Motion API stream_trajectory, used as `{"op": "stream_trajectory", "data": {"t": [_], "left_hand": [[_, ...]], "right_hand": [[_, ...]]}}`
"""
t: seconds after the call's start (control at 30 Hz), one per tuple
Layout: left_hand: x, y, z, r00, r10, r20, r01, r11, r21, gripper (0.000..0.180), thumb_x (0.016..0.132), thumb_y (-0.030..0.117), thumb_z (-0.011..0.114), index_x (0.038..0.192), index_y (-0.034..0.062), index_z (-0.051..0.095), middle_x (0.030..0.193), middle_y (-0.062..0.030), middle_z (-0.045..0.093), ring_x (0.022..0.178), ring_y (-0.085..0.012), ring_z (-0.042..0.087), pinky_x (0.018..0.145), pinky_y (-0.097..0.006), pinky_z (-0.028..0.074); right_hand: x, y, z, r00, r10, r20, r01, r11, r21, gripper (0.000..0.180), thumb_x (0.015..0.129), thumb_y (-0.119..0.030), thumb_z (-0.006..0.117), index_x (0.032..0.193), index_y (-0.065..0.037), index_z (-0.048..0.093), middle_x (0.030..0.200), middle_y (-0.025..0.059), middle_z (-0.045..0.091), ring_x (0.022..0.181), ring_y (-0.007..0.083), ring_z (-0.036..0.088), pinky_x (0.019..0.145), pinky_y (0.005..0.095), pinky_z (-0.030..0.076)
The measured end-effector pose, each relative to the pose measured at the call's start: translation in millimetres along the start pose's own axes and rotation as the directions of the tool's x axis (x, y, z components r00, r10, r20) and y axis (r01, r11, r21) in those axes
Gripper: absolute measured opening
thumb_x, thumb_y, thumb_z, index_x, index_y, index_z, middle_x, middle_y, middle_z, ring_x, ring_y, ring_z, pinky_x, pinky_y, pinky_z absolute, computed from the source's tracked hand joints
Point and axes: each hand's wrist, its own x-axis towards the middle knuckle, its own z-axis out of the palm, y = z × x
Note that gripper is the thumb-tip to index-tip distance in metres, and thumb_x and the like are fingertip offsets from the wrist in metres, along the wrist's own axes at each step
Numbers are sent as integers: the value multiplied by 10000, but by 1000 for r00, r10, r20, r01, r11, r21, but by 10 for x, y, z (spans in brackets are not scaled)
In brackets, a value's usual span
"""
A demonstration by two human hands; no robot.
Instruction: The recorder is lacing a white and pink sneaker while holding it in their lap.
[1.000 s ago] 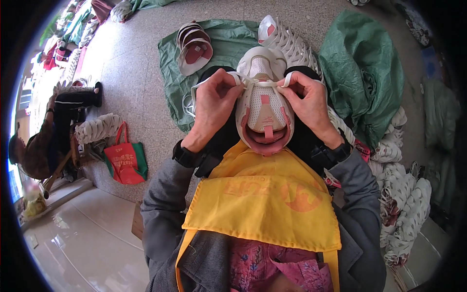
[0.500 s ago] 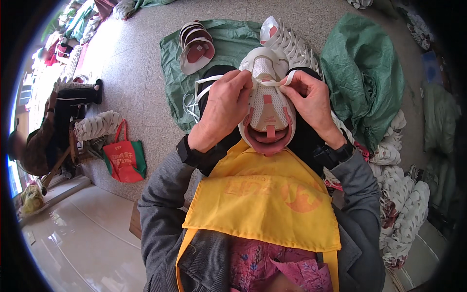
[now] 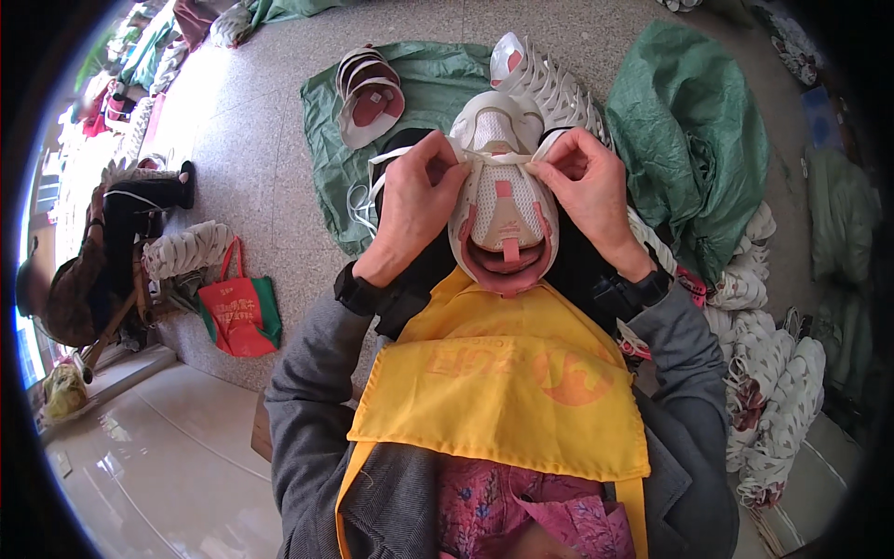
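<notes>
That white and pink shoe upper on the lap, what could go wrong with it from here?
The white and pink mesh shoe upper rests on the lap, gripped only by fingertips of the left hand and right hand, so it might slide off. The loose white lace hanging at its left could tangle.

One shoe upper in hands; two green sacks; one red bag; one yellow apron.
</notes>
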Motion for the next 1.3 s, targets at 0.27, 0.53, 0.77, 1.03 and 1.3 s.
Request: {"op": "stream_trajectory", "data": {"t": [0.27, 0.53, 0.77, 1.03, 1.3], "left_hand": [[-54, 33, 110, 960, 263, -97, -247, 957, 155, 205, 841, 24, 712, 809, 7, 511, 637, -32, 509, 558, -92, 484, 535, -265, 404], [-166, 96, 68, 983, 155, -104, -146, 985, 88, 227, 824, 43, 721, 883, 5, 505, 738, -72, 570, 622, -147, 550, 568, -303, 460], [-216, 315, 68, 978, 207, 17, -203, 936, 287, 327, 766, 20, 642, 1036, -26, 463, 909, -222, 537, 866, -412, 563, 748, -480, 472], [-252, 276, 107, 938, 345, -7, -315, 862, 397, 294, 787, -2, 610, 1054, -19, 490, 938, -218, 522, 894, -428, 555, 761, -498, 461], [-235, 192, 127, 924, 382, -29, -336, 844, 417, 284, 798, -20, 596, 1065, -9, 501, 937, -206, 519, 870, -426, 554, 742, -495, 457]], "right_hand": [[-23, -123, -2, 990, -140, -4, 139, 985, -102, 143, 789, -50, 795, 871, 7, 693, 793, 75, 689, 642, 140, 658, 613, 271, 525], [-104, -462, -90, 963, -172, 209, 226, 935, -273, 310, 771, -157, 800, 949, 43, 643, 878, 157, 640, 763, 280, 669, 692, 362, 540], [-171, -433, 51, 948, -190, 256, 312, 714, -627, 244, 810, -24, 631, 1041, 51, 610, 947, 189, 612, 880, 391, 632, 790, 458, 517], [-144, -272, 52, 949, -274, 159, 316, 798, -513, 145, 822, 21, 557, 952, 47, 617, 918, 215, 639, 912, 404, 632, 825, 454, 508], [-155, -208, 57, 969, -237, 63, 244, 901, -357, 100, 807, 34, 603, 904, 18, 619, 893, 186, 657, 886, 393, 641, 776, 449, 504]]}}
